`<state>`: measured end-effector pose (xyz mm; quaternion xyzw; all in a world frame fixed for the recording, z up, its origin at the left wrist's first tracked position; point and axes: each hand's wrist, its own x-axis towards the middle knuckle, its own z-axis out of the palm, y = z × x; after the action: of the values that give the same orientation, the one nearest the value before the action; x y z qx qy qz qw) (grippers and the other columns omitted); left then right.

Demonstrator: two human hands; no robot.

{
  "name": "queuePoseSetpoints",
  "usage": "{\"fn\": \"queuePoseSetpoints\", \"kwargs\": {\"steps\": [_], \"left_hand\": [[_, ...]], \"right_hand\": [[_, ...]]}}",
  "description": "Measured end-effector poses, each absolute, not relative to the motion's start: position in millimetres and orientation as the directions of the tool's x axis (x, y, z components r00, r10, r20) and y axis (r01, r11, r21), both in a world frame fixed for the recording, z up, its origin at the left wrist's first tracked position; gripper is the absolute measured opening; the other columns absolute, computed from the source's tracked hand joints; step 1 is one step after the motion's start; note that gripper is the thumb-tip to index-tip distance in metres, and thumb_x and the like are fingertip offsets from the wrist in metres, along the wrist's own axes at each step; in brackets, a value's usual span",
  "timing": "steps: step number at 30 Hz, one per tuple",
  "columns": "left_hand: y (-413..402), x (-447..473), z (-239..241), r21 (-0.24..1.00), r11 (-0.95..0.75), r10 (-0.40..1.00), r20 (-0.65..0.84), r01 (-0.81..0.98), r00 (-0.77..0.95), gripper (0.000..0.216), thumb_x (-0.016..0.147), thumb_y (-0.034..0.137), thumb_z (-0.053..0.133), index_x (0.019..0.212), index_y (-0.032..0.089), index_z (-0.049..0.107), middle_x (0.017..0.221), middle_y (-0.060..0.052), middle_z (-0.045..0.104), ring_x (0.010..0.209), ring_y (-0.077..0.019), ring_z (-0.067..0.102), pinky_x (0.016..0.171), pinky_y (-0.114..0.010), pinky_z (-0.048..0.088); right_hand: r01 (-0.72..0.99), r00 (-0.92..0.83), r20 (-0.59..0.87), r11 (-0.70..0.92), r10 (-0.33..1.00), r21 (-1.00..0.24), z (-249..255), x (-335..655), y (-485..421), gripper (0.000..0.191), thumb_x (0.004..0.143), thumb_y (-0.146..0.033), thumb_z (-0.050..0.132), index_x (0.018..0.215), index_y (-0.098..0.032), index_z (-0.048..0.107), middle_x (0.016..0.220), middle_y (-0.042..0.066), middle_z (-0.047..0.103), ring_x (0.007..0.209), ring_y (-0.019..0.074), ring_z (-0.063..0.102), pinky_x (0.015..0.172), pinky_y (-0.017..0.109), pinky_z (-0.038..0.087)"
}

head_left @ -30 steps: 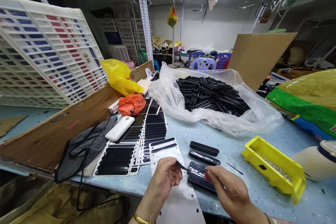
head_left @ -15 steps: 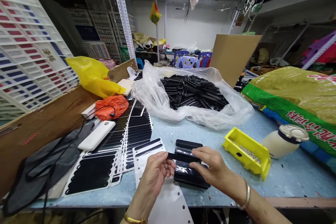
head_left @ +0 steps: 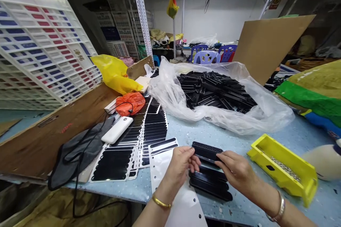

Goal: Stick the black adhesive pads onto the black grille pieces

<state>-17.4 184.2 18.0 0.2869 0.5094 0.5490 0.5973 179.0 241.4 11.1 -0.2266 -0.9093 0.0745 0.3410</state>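
My left hand (head_left: 183,161) pinches one end of a thin black strip (head_left: 205,158), seen nearly edge-on. At its other end, the fingertips of my right hand (head_left: 237,168) close on it. Just behind the strip lies a black bar with a textured top (head_left: 207,148). More long black bars (head_left: 210,184) with rounded ends lie side by side below my fingers, partly hidden by them. Under my left wrist is a white backing sheet (head_left: 183,204) with holes along its edges and a few black strips (head_left: 163,145) at its far end.
Sheets of black strips (head_left: 112,165), a white power bank (head_left: 117,130) and an orange bag (head_left: 130,103) lie left. A clear plastic bag (head_left: 170,95) holds many black parts (head_left: 215,90). A yellow bin (head_left: 282,170) with small metal pieces stands right, beside a pale jar (head_left: 323,159).
The view has swung left and things sit further right in the picture. The strip between my hands has tilted edge-on and sits closer to the textured bar.
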Motion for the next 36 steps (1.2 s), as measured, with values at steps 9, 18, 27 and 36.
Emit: {"fn": "queuePoseSetpoints", "kwargs": {"steps": [9, 18, 27, 36], "left_hand": [[210.2, -53.9, -1.0, 0.834, 0.096, 0.924, 0.129, 0.544, -0.361, 0.030, 0.079, 0.040, 0.052, 0.062, 0.019, 0.065, 0.051, 0.000, 0.060, 0.051, -0.0146, 0.054, 0.052, -0.025, 0.038], [223.3, -37.3, -29.2, 0.838, 0.074, 0.984, 0.028, 0.540, -0.178, 0.024, 0.076, 0.025, 0.052, 0.078, 0.022, 0.075, 0.069, -0.003, 0.074, 0.067, -0.0212, 0.065, 0.065, -0.029, 0.042], [206.8, -42.1, -25.2, 0.846, 0.095, 0.994, -0.051, 0.525, -0.098, 0.018, 0.071, 0.024, 0.056, 0.061, 0.020, 0.070, 0.051, 0.000, 0.063, 0.051, -0.0170, 0.056, 0.053, -0.026, 0.037], [247.7, -42.6, -38.4, 0.952, 0.212, 0.930, -0.127, 0.221, -0.344, 0.031, 0.056, 0.010, 0.065, 0.085, 0.017, 0.073, 0.048, 0.006, 0.059, 0.044, -0.0123, 0.055, 0.049, -0.023, 0.043]], "right_hand": [[0.584, -0.532, 0.307, 0.604, 0.789, -0.542, 19.6, 212.7, 273.8, 0.019, 0.090, -0.027, 0.057, 0.090, -0.016, 0.072, 0.078, 0.007, 0.071, 0.070, 0.0185, 0.065, 0.065, 0.028, 0.050], [0.629, -0.503, -0.008, 0.360, 0.864, -0.689, -4.3, 203.5, 275.2, 0.020, 0.084, -0.024, 0.059, 0.089, -0.014, 0.076, 0.082, 0.007, 0.075, 0.072, 0.0200, 0.067, 0.065, 0.028, 0.050], [0.600, -0.592, -0.009, 0.433, 0.806, -0.673, -1.8, 207.0, 254.3, 0.017, 0.085, -0.020, 0.058, 0.087, -0.019, 0.075, 0.079, 0.002, 0.074, 0.069, 0.0168, 0.066, 0.064, 0.025, 0.050], [0.626, -0.674, 0.190, 0.689, 0.714, -0.366, -0.2, 195.1, 295.3, 0.013, 0.089, -0.017, 0.057, 0.087, -0.015, 0.070, 0.084, 0.008, 0.070, 0.079, 0.0193, 0.065, 0.072, 0.028, 0.049]]}}
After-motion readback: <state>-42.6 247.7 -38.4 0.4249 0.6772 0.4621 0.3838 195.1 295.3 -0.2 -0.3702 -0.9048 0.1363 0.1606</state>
